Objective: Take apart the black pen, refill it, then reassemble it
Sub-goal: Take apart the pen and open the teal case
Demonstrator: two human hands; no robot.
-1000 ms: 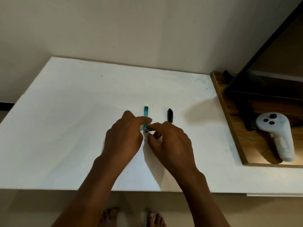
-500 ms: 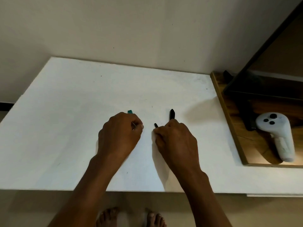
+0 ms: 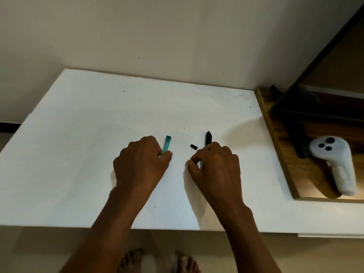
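Right hand (image 3: 214,170) fingers (image 3: 194,161) are pinching closed on a thin dark piece, seemingly part of the black pen (image 3: 208,137), whose barrel is lying with its long axis running away from the person, emerging just beyond the knuckles. Left hand (image 3: 140,164) fingers are curling closed on the near end of a teal pen (image 3: 166,145) lying roughly parallel. A small black cap (image 3: 193,146) is resting on the white tabletop (image 3: 78,134) between them, nearer the right hand.

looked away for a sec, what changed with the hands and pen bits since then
The hands parted: the left hand carried the teal pen piece left, the right hand went right to the black pen. A small black piece now lies loose between them. The white controller and table stayed put.
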